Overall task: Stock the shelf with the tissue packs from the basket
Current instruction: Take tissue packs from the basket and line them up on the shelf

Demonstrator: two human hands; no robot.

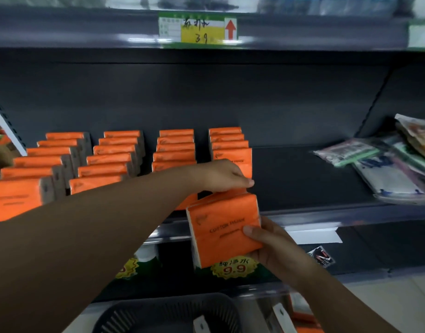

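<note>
Basket (168,313) sits nearest, low in view below the shelf front. Pale pack ends show inside, so stock appears to remain. Above it the right hand (273,246) pinches one orange tissue pack (224,229), thumb on the printed face, fingers behind, pack tilted. Judged a staging hold: next unit kept ready just outside the shelf lip. Left hand (221,175) reaches across to the front of the 4th row (230,145) and lies over the top of that row's front end, fingers extended to the right. Thumb is hidden, so grip vs. plain pressing cannot be told; likely purpose is seating or squaring the row front. On the shelf (302,179) the other rows (105,162) stand upright, faces fwd, w/ narrow gaps between rows. Open room: bare deck right of the 4th row, running to the loose flat packets (379,164) at far right. Overhead clearance is ample; the upper shelf edge w/ yellow price tag (197,30) is well above the pack tops.
</note>
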